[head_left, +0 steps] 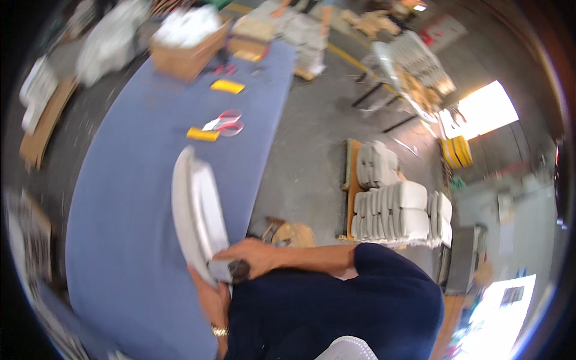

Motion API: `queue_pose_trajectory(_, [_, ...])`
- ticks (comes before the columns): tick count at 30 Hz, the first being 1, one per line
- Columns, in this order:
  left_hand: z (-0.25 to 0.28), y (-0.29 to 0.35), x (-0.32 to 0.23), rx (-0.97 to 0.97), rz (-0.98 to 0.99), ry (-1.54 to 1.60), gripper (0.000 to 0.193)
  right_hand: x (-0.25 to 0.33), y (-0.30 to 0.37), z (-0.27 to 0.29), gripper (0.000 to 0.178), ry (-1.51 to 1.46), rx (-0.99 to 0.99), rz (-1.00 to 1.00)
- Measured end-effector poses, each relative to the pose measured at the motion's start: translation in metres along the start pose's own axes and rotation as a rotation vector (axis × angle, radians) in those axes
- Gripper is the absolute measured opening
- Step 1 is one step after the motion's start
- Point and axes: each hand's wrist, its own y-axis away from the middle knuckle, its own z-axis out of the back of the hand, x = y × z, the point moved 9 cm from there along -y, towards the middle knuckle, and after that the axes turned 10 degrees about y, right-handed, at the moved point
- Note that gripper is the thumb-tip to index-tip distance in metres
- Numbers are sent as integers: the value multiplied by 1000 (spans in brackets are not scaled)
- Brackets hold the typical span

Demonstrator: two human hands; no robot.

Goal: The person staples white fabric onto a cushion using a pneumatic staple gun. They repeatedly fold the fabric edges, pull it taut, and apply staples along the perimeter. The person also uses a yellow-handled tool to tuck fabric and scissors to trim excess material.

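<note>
A curved, light grey padded seat panel stands on its edge on the blue table, its white inner side turned to the right. My left hand, with a metal-banded watch on the wrist, grips the panel's near end. Closed round a grey hand tool with a round black end, my right hand is beside that same end. The tool's working tip is hidden and its exact kind cannot be made out. Both hands are slightly blurred.
Farther up the table lie red-handled scissors, yellow pieces and a cardboard box of white material. Stacked grey cushions stand on a pallet to the right. A round wooden stool is close to my right arm.
</note>
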Motion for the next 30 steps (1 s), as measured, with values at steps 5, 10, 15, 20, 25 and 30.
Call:
queue_pose_trajectory(5, [1,5,1,-80,73,-105,95,0,13,-7,77,-79,58,-35])
queue_pose_trajectory(10, [3,8,-9,-135,129,-165,100,-6,4,-18,70,-51,200,-229])
queue_pose_trajectory(15, [-1,14,-11,-147,205,-141,101,-7,9,-16,64,-120,103,-196])
queue_pose_trajectory(20, [-3,9,-15,-116,184,-199,100,3,20,-6,64,-144,94,-113])
queue_pose_trajectory(25, [-6,13,-4,-131,182,-154,99,2,19,-9,68,-109,219,-128])
queue_pose_trajectory(30, [-5,17,-4,-211,59,-204,90,-9,17,-21,65,-183,209,-225])
